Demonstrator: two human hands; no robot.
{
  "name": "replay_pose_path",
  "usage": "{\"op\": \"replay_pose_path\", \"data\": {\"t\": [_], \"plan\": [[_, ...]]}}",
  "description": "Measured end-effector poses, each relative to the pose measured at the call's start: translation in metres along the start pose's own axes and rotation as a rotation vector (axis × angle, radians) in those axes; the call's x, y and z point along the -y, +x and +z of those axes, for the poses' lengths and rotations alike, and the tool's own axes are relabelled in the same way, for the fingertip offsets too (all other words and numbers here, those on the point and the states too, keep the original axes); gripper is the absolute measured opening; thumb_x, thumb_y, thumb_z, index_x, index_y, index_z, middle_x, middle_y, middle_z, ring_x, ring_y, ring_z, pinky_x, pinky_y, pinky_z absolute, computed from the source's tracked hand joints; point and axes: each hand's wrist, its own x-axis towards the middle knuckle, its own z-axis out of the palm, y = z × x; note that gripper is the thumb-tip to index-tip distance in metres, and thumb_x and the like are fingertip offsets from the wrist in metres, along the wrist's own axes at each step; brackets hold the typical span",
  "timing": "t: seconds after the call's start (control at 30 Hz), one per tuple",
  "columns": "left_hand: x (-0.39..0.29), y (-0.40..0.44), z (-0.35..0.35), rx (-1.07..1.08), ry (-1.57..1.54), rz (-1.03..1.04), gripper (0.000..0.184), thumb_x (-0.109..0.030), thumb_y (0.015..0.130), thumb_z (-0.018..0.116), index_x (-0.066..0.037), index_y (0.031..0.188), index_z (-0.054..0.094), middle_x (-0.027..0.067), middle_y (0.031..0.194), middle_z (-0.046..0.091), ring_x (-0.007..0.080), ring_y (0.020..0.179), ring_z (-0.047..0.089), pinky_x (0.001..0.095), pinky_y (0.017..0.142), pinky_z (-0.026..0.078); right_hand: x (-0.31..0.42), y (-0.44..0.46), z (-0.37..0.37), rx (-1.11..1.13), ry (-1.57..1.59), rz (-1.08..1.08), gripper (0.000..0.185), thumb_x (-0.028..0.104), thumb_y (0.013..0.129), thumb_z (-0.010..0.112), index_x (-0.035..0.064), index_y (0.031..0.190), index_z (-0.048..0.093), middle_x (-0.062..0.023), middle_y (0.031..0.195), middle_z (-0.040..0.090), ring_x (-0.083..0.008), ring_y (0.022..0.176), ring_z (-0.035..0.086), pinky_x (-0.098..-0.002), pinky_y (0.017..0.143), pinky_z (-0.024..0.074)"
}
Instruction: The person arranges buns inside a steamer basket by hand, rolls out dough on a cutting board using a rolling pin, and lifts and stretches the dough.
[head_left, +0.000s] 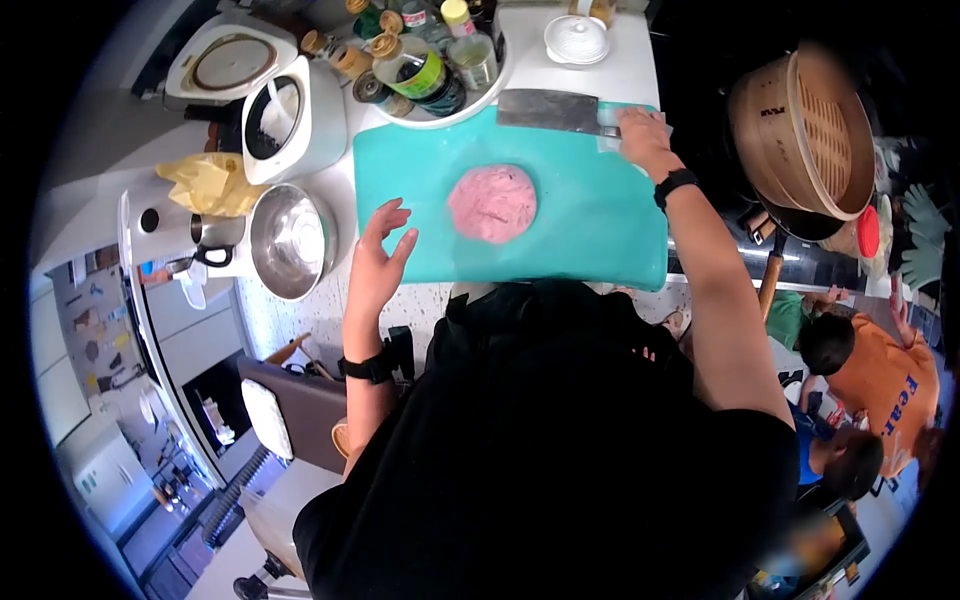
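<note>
A flattened round of pink dough point(493, 204) lies on the teal cutting mat point(590, 235). Along the mat's far edge rests a cleaver point(548, 110), its broad blade flat and pointing left. My right hand point(645, 138) is closed over the cleaver's handle, which it mostly hides; something whitish shows beneath the hand. To the left of the dough, my left hand point(380, 255) is raised over the mat's left edge with fingers and thumb apart, holding nothing.
A steel bowl point(290, 242) and an uncovered rice cooker point(290, 125) stand left of the mat. Behind it, a white tray point(440, 120) carries several bottles and jars. A lidded white pot point(577, 40) sits at the back. A bamboo steamer point(790, 135) is at right, with other people beyond.
</note>
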Motion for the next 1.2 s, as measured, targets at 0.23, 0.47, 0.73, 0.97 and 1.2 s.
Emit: {"op": "replay_pose_path", "data": {"t": [0.23,0.47,0.73,0.97,1.2], "plan": [[0.037,0.034,0.051,0.17,-0.04,-0.125,0.053,-0.02,0.091,0.073,-0.005,0.139,0.055,0.0206,0.132,0.063,0.0304,0.121,0.062,0.0424,0.102,0.049,0.024,-0.033,0.014,0.097,0.349,-0.018,0.051,0.012,0.086,0.059,0.003,0.136,0.051,-0.0249,0.132,0.058,-0.0424,0.117,0.061,-0.0493,0.098,0.0505],[0.074,0.098,0.13,0.108,0.158,-0.012,0.062,-0.037,0.094,0.068,0.002,0.141,0.053,0.0239,0.141,0.056,0.0416,0.13,0.052,0.0454,0.111,0.041,0.087,-0.084,0.035,0.034,0.559,0.037,0.048,0.025,0.086,0.063,0.002,0.128,0.055,-0.0265,0.108,0.068,-0.0438,0.105,0.065,-0.051,0.09,0.0522],[0.078,0.136,0.133,0.38,0.234,-0.17,0.076,-0.056,0.083,0.075,0.002,0.13,0.061,0.0258,0.122,0.066,0.0389,0.115,0.063,0.0444,0.101,0.05,0.032,-0.132,-0.001,-0.087,0.398,0.342,0.042,0.025,0.087,0.06,0.0056,0.123,0.06,-0.0262,0.097,0.071,-0.0442,0.093,0.069,-0.052,0.085,0.0547],[0.069,0.121,0.132,0.664,0.459,0.051,0.075,-0.046,0.074,0.083,0.002,0.127,0.06,0.0262,0.127,0.063,0.0379,0.118,0.06,0.0421,0.103,0.046,-0.034,-0.084,0.012,-0.157,0.326,0.616,0.047,0.028,0.09,0.058,0.006,0.131,0.059,-0.0251,0.11,0.071,-0.0419,0.101,0.07,-0.0502,0.089,0.0556],[0.036,0.103,0.112,0.638,0.134,-0.05,0.05,-0.033,0.075,0.083,-0.002,0.109,0.063,0.0209,0.113,0.067,0.0358,0.107,0.064,0.0418,0.093,0.05,-0.074,-0.049,0.032,-0.157,0.346,0.631,0.052,0.026,0.092,0.06,0.0075,0.139,0.052,-0.0226,0.127,0.066,-0.0392,0.115,0.065,-0.0506,0.096,0.0527]]}}
